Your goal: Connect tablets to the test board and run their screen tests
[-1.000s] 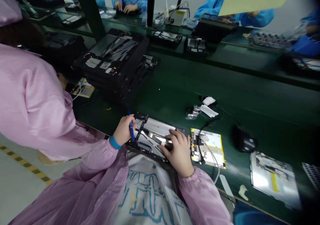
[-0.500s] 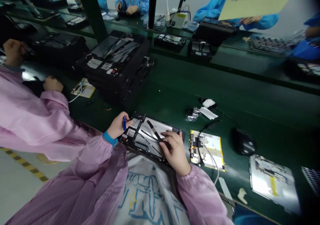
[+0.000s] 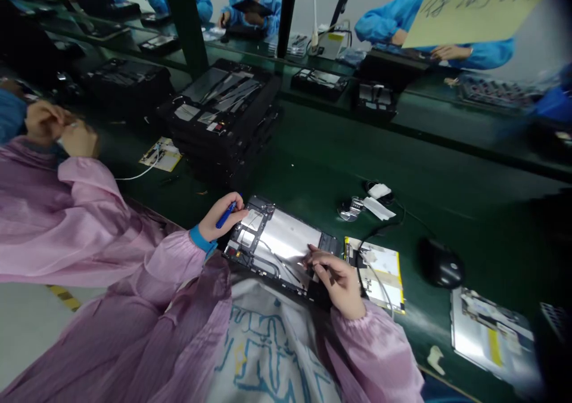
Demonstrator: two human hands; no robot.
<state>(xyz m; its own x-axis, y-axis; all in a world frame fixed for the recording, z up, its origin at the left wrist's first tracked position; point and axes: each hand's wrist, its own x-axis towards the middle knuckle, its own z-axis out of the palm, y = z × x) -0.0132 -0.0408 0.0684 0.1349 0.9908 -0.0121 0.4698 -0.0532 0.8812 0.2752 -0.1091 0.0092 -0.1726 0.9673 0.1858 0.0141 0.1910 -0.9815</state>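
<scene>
An opened tablet [image 3: 292,231] lies on the bench in front of me, its silver plate, black frame and thin cables exposed. My left hand [image 3: 220,217] is closed round a blue pen-like tool [image 3: 226,214], with the fingertips at the tablet's left end. Over the right end is my right hand [image 3: 337,278], its fingers bent close to the silver plate and the lower edge. Whatever lies under those fingertips is dark, and I cannot make it out. Just right of that hand sits a yellow-edged board [image 3: 383,272] with cables across it.
Stacked black tablets [image 3: 223,114] rise behind on the left. To the right are a black mouse [image 3: 442,263], a silver panel [image 3: 485,331] and a coiled cable with white tags [image 3: 379,191]. A co-worker's hands [image 3: 67,129] are at far left; others work beyond the shelf [image 3: 420,114].
My right hand has moved right along the tablet. The black ribbon strip that stood diagonally over the silver plate no longer shows there. The blue tool in my left hand has tilted.
</scene>
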